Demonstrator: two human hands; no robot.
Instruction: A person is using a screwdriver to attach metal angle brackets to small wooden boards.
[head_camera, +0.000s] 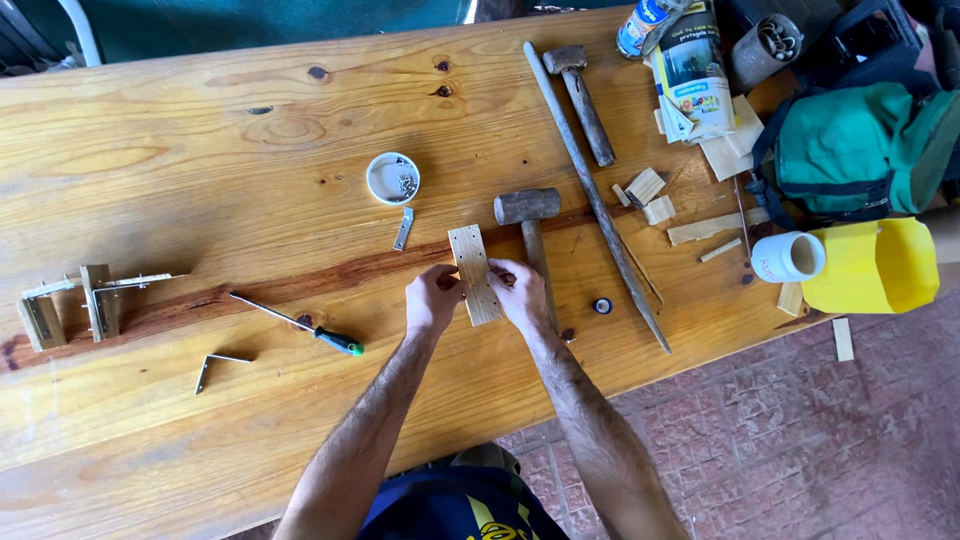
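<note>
Steadying the small drilled wood strip (475, 273) on the table (200, 130) — left hand (433, 300) and right hand (520, 293) fingertips pinching its edges — calling next for a firm, square hold.

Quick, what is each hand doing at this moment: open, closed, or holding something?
Left hand: closed on the left edge of the small wooden board.
Right hand: closed on the right edge of the same board, beside the hammer.

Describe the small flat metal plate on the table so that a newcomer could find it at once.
Start at the long wooden table. Near its middle sits a round white dish of screws. The metal plate lies just below that dish, left of the wood strip; unlike the angle bracket, it is straight.
</note>
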